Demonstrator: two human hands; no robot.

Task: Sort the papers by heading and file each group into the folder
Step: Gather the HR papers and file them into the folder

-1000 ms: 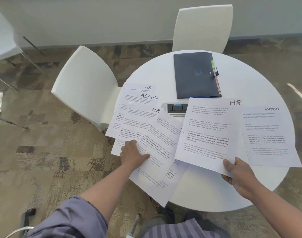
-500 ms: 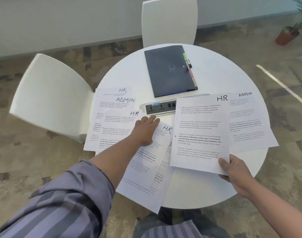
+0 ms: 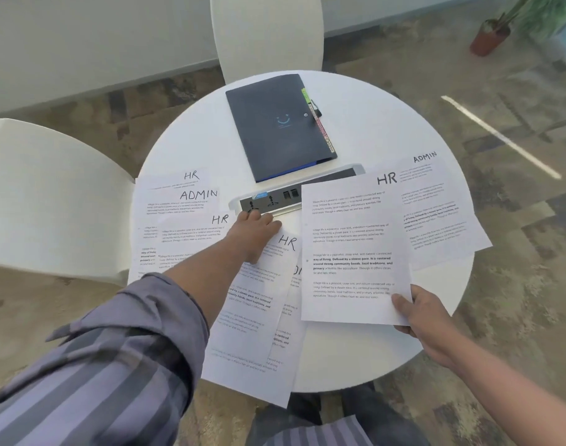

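Note:
My right hand (image 3: 420, 313) pinches the lower right corner of a sheet headed HR (image 3: 349, 246), held just above the round white table (image 3: 372, 117). Under it to the right lies a sheet headed ADMIN (image 3: 436, 201). My left hand (image 3: 254, 230) rests flat, fingers straight, on the top of another HR sheet (image 3: 259, 304) in the fanned pile; its fingertips reach the socket strip. Further left lie overlapping sheets headed HR (image 3: 178, 180), ADMIN (image 3: 178, 201) and HR (image 3: 191, 230). The dark folder (image 3: 275, 123) lies closed at the table's far side.
A power socket strip (image 3: 268, 201) is set into the table's middle. A pen (image 3: 315, 107) lies along the folder's right edge. White chairs stand at the left (image 3: 50, 194) and at the far side (image 3: 265, 30). A potted plant (image 3: 491, 37) stands on the floor at the far right.
My left hand has slid from the lower part of the fanned pile up to the top of an HR sheet near the socket strip. My right hand keeps hold of its HR sheet.

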